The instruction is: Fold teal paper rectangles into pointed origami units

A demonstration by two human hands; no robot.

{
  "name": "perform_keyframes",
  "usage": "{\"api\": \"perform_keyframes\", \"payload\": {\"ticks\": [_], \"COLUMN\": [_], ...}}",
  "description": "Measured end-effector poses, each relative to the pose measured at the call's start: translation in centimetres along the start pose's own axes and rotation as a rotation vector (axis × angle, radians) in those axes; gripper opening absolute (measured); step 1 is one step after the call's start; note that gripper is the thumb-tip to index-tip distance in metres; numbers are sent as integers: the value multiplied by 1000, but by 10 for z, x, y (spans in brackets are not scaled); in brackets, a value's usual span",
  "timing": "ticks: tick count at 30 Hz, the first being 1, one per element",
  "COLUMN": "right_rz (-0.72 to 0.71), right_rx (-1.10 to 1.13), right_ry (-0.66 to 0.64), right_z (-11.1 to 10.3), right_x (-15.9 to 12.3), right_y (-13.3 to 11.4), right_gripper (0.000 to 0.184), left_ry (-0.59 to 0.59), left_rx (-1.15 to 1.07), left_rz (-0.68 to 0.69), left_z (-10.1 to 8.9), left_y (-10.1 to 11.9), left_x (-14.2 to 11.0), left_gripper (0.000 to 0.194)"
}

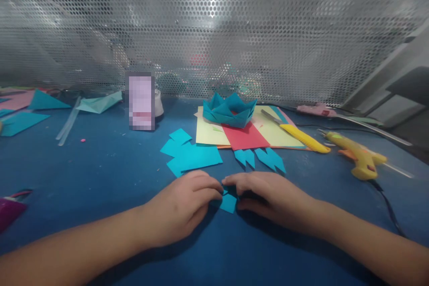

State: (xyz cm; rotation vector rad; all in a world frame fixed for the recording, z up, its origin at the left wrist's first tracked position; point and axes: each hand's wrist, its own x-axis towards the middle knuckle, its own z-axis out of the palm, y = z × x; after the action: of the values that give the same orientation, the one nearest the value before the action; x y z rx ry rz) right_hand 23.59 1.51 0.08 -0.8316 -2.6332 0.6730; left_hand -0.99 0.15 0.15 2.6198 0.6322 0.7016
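Observation:
A small piece of blue paper [228, 203] lies low over the blue table between my hands. My left hand [187, 205] has its fingers curled and pressed on the left side of this paper. From the other side, my right hand [273, 199] grips it, the index finger reaching over the far edge and the thumb at the right edge. The fingers partly cover the paper, so its folds are hard to see. Just beyond my left hand lie loose blue paper pieces [197, 157]. Folded blue paper pieces [271, 159] with pointed ends rest beyond my right hand.
A folded blue paper crown shape [229, 111] sits on a stack of coloured paper [209, 132] with a red sheet [246, 136]. A yellow-handled cutter [303, 137] and yellow glue gun [360, 154] lie right. A phone [141, 103] stands left, near clear glue sticks [69, 123].

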Motion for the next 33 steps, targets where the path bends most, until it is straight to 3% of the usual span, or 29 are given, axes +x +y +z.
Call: {"api": "perform_keyframes", "payload": {"ticks": [3, 8, 13, 17, 22, 26, 33], "right_rz": [-100, -274, -264, -270, -308, -350, -299], "right_rx": [-51, -324, -340, -282, -339, -399, -399], "right_ry": [49, 182, 145, 119, 187, 202, 189], "right_z": [0, -2, -1, 5, 8, 10, 20], "right_x": [1, 3, 2, 4, 6, 7, 11], "right_y": [3, 6, 3, 1, -4, -10, -13], "right_gripper": [6, 21, 25, 25, 23, 23, 23], "left_ry": [-4, 4, 1, -12, -19, -17, -15], "left_rx": [-4, -5, -15, -80, -148, -132, -55], "left_rz": [6, 6, 12, -78, -116, -106, -145], "left_z": [0, 0, -1, 0, 1, 1, 2], "left_y": [-1, -2, -4, -7, -12, -12, -12], "left_x": [1, -2, -2, 0, 2, 4, 2], "left_gripper": [31, 29, 29, 23, 17, 14, 18]}}
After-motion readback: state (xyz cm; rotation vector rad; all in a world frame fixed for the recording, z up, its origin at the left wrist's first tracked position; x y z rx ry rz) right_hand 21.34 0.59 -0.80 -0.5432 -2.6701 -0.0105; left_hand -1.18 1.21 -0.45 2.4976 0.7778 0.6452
